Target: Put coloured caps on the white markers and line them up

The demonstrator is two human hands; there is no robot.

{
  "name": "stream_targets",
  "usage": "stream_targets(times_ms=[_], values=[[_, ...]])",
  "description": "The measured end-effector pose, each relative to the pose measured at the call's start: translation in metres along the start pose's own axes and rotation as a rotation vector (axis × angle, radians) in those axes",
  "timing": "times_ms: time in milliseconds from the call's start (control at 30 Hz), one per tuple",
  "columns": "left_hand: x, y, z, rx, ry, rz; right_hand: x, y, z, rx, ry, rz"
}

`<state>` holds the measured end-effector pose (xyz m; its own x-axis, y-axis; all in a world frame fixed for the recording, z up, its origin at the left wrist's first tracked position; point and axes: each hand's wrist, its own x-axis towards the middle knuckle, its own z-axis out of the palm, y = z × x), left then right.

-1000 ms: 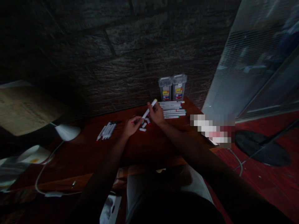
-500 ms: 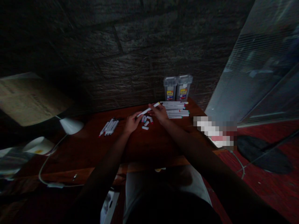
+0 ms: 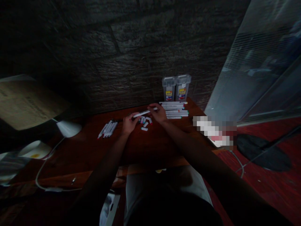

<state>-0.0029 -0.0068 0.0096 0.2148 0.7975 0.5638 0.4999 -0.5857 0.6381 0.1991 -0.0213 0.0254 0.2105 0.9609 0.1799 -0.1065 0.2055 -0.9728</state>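
A white marker (image 3: 144, 112) lies almost level between my two hands above the wooden table (image 3: 152, 147). My left hand (image 3: 128, 123) pinches its left end and my right hand (image 3: 160, 113) holds its right end. Several loose marker caps (image 3: 145, 121) lie on the table just below the marker. A stack of white markers (image 3: 175, 110) lies to the right of my right hand. Another small bunch of markers (image 3: 107, 129) lies to the left of my left hand.
Two clear plastic marker cases (image 3: 176, 88) stand against the dark stone wall behind the stack. A white lamp (image 3: 68, 128) and its cable (image 3: 44, 169) sit at the left. A blurred-out item (image 3: 215, 131) lies at the table's right edge. A fan base (image 3: 263, 152) stands on the red floor.
The marker has tipped from steeply tilted to nearly level, and my left hand has come up and taken hold of its left end.
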Motion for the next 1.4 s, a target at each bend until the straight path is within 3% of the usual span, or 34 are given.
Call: stream_targets(times_ms=[167, 633, 833, 1200, 1400], values=[[0.001, -0.003, -0.001, 0.013, 0.022, -0.032, -0.002, 0.002, -0.003, -0.195, -0.089, -0.071], [-0.001, -0.004, 0.001, -0.007, 0.01, -0.013, 0.005, 0.011, -0.004, -0.222, 0.038, -0.049], [0.0, 0.0, -0.001, 0.036, 0.034, 0.009, 0.004, 0.008, -0.006, -0.257, 0.029, -0.023], [0.002, -0.001, -0.003, 0.04, 0.078, 0.013, 0.003, 0.007, -0.005, -0.288, 0.047, -0.116], [0.001, -0.005, -0.003, 0.055, 0.016, 0.027, 0.001, 0.007, -0.006, -0.296, 0.036, -0.157]])
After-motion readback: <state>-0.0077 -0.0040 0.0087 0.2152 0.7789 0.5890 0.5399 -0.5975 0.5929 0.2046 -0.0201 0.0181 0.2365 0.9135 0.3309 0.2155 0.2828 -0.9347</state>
